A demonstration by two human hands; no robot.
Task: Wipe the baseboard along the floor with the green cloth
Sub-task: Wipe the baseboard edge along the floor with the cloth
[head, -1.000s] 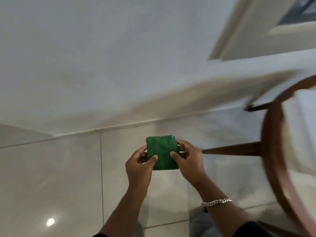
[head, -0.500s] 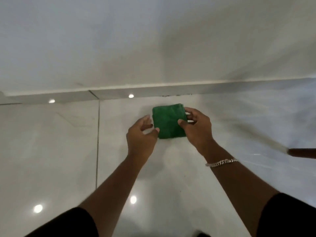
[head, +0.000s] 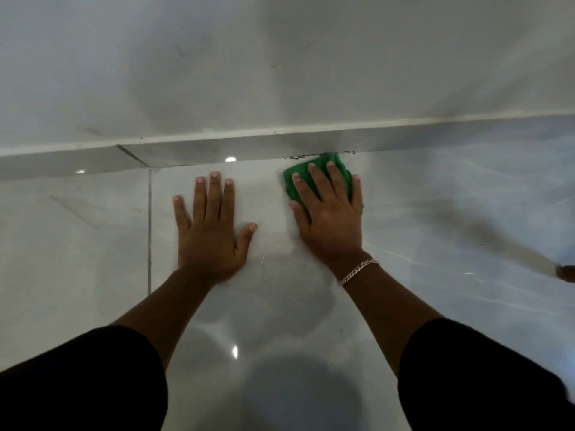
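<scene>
The right hand presses flat, fingers spread, on the folded green cloth against the baseboard to wipe, while the left hand, spread empty on the floor, likely braces.

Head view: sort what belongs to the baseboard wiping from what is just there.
Job:
- green cloth, under the right hand
- baseboard
- dark specks at its foot

Just there:
- left hand, flat on the floor tile
- bracelet
- brown wooden tip
</scene>
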